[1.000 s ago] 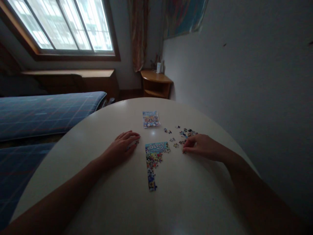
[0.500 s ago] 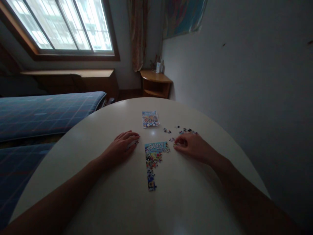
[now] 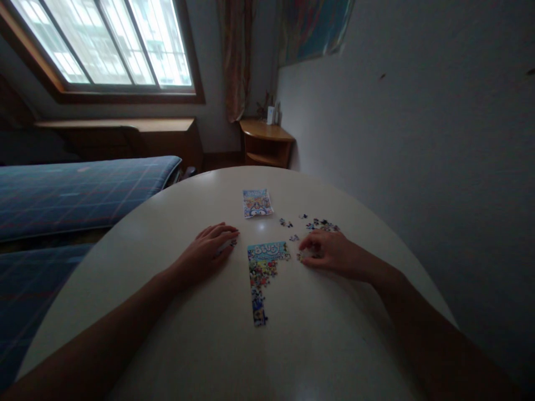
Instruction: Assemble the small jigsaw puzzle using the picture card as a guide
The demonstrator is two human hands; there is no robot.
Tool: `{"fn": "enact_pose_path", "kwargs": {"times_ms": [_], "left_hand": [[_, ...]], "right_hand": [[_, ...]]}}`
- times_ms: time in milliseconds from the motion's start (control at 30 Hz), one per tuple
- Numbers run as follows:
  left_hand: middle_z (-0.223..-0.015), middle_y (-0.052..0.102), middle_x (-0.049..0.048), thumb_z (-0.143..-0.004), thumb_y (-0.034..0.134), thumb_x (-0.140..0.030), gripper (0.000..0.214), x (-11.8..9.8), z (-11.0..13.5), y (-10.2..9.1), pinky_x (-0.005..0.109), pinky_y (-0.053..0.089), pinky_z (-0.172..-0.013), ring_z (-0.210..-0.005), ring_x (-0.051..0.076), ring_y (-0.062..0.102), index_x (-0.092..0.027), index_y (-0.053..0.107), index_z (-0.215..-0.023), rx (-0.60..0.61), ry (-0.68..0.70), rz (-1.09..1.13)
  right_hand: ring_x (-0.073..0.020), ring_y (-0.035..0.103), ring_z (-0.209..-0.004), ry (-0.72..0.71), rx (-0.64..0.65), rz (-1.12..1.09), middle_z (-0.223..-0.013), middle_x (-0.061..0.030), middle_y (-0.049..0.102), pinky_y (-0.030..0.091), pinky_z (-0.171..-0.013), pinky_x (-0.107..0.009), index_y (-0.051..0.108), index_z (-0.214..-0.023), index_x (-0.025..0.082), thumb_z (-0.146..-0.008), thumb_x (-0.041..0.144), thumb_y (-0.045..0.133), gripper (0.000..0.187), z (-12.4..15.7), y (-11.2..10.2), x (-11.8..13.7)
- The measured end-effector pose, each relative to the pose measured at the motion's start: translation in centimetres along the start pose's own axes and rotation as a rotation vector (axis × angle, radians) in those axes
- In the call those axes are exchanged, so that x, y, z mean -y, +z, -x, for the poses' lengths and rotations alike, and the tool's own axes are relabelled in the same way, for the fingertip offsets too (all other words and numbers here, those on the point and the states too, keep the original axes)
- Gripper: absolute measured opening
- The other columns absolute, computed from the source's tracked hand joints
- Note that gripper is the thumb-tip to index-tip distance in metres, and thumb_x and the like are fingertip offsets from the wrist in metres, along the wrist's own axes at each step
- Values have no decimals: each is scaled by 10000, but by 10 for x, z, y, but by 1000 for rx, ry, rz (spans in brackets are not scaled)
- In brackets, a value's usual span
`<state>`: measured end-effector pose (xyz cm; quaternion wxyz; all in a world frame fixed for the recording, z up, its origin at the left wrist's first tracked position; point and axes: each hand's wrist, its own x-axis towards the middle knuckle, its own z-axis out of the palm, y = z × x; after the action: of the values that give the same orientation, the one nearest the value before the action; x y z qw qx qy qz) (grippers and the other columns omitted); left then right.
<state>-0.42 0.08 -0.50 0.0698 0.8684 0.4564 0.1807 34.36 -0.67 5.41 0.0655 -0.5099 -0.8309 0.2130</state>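
A partly built jigsaw puzzle [image 3: 261, 273] lies in the middle of the round white table [image 3: 234, 345]. My left hand [image 3: 208, 253] rests flat on the table just left of it, fingers stretched out, with a small piece [image 3: 234, 242] at its fingertips. My right hand [image 3: 332, 250] sits to the puzzle's right, fingers curled down over loose pieces [image 3: 301, 257]; what they hold is hidden. More loose pieces [image 3: 321, 225] are scattered beyond that hand. A small reference picture [image 3: 257, 203] lies farther back.
The table stands against a pale wall [image 3: 418, 139] on the right. A bed with a blue plaid cover [image 3: 75, 192] is to the left. A wooden corner shelf [image 3: 265, 142] and a window [image 3: 104, 44] are at the back.
My right hand slid left from the loose pieces toward the puzzle's right edge, then drew slightly back toward me. My left hand has stayed still.
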Motion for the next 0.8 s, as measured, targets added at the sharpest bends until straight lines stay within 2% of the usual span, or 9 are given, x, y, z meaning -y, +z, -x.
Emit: {"fn": "enact_pose_path", "kwargs": {"times_ms": [300,500,800], "left_hand": [[-1412,556,68,-991,404,-342,405,-2,0,-1,512,342,-1158,-1381,288,420,-231,563,-1346,2,-7,4],[-1398,569,64,-990,398,-342,398,-3,-1,-2,516,348,-1154,-1373,287,430,-229,569,-1331,9,-6,-1],[-1410,560,74,-984,405,-325,410,-1,0,-2,517,344,-1157,-1379,290,423,-218,559,-1349,11,-5,-4]], "right_hand": [[-193,626,-827,-2,-27,20,-971,-62,680,452,-756,-314,721,-930,201,-783,314,717,185,0,0,-3],[-161,629,-742,-65,-26,-8,-911,-50,690,451,-722,-294,724,-855,196,-811,271,678,99,-2,3,-2],[-176,639,-845,-227,-60,94,-915,-23,692,353,-894,-380,712,-834,212,-811,245,723,41,-4,8,9]]}}
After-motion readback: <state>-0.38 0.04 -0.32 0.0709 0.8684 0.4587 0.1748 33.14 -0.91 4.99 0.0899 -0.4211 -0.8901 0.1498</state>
